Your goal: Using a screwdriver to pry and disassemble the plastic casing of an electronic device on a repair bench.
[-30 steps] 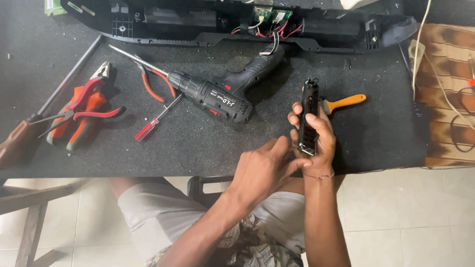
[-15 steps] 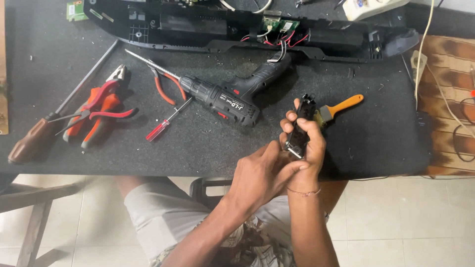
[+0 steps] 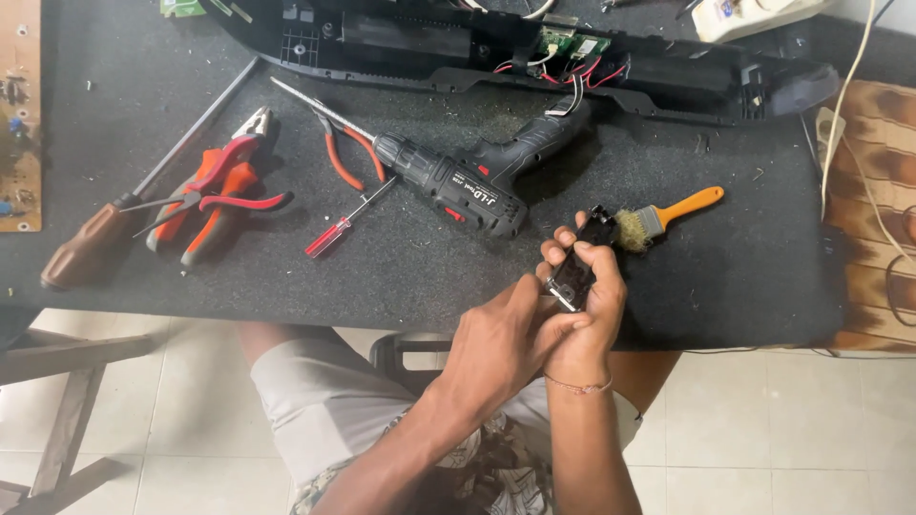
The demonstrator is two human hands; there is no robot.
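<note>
My right hand point(image 3: 582, 296) is wrapped around a small black module point(image 3: 575, 272), its grip closed on it just above the bench point(image 3: 744, 257) edge, beside the orange-handled brush point(image 3: 663, 217). My left hand point(image 3: 506, 343) pinches its lower end. I judge steady support and gentle fingertip pressure matter. The long open black housing point(image 3: 534, 52) holds a green circuit board point(image 3: 571, 40) and wires.

Two hands, left point(image 3: 501, 343) and right point(image 3: 582, 305), share one small black device point(image 3: 577, 267), with one orange-handled brush point(image 3: 668, 217) just beyond them, one cordless drill point(image 3: 458, 181) up-left, and, farther left, two screwdrivers point(image 3: 339, 232) point(image 3: 114, 224) and two pliers point(image 3: 215, 191) point(image 3: 343, 157).
</note>
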